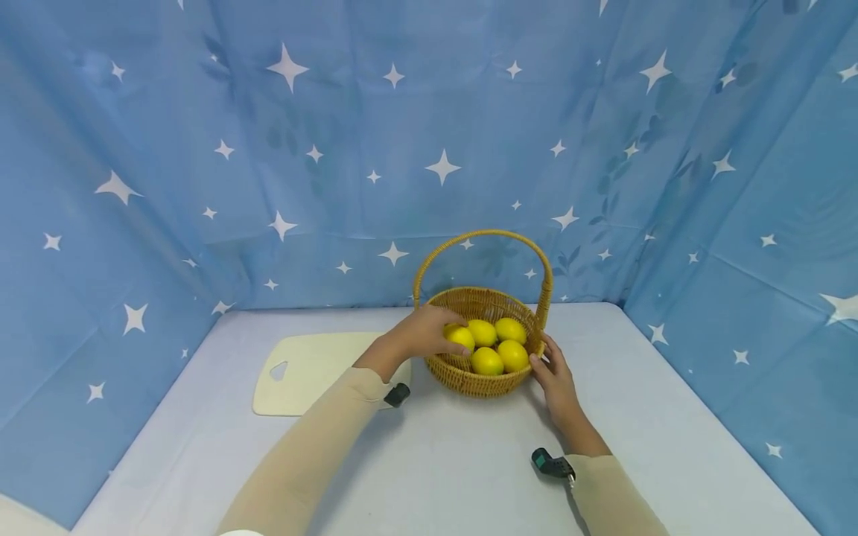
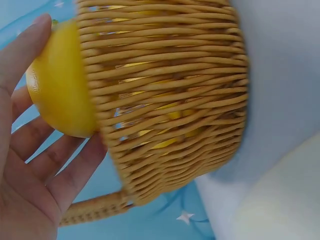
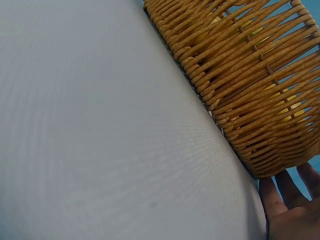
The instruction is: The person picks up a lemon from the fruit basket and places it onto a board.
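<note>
My left hand (image 1: 429,335) reaches over the left rim of a wicker basket (image 1: 469,383) and holds a yellow lemon (image 1: 460,339) between thumb and fingers. In the left wrist view this lemon (image 2: 62,82) shows above the basket's rim, the thumb on one side and the fingers spread round the other. Several more lemons (image 1: 513,356) lie inside the basket. My right hand (image 1: 558,380) grips the basket's right side, thumb toward the front and fingers farther back near the handle's base. In the right wrist view its fingers (image 3: 272,197) touch the woven wall.
A cream cutting board (image 1: 302,372) with a cut-out hole lies left of the basket, partly behind the left forearm. The basket's tall arched handle (image 1: 492,232) stands upright. A white table (image 1: 442,469) meets a blue star-patterned curtain (image 1: 348,193) at the back and sides.
</note>
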`<state>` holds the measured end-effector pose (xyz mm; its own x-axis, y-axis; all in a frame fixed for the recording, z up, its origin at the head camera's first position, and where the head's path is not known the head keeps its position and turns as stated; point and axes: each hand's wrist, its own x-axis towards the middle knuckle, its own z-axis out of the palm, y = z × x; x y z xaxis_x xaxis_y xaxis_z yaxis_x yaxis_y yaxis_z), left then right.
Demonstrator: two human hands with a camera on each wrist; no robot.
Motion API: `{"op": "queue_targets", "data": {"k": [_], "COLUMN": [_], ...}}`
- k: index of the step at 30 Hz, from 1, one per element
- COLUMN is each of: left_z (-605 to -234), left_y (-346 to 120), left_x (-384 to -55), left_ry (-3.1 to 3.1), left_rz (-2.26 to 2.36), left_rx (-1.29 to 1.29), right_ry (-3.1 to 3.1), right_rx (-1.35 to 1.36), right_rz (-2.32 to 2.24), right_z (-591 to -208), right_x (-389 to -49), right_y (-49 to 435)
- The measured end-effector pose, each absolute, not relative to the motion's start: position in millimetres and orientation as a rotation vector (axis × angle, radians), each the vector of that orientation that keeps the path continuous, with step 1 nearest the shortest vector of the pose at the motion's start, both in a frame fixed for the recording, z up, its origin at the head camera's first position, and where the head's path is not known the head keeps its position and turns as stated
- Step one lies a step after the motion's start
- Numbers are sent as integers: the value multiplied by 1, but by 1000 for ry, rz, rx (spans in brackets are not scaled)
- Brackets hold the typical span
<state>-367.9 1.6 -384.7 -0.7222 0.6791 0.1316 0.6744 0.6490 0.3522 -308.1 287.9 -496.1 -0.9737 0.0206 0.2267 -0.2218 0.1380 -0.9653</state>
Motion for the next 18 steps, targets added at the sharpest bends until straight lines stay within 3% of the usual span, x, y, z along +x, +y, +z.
{"op": "queue_targets", "data": {"k": [18], "left_z": [-367], "left_y": [-49], "left_x": [-335], "left_ry": [2969], "left_rz": [983], "left_rx": [1035], "right_ry": [-2243], "right_rx": [187], "right_rz": [1909], "right_z": [-499], "right_x": [-310], "right_y": [289]}}
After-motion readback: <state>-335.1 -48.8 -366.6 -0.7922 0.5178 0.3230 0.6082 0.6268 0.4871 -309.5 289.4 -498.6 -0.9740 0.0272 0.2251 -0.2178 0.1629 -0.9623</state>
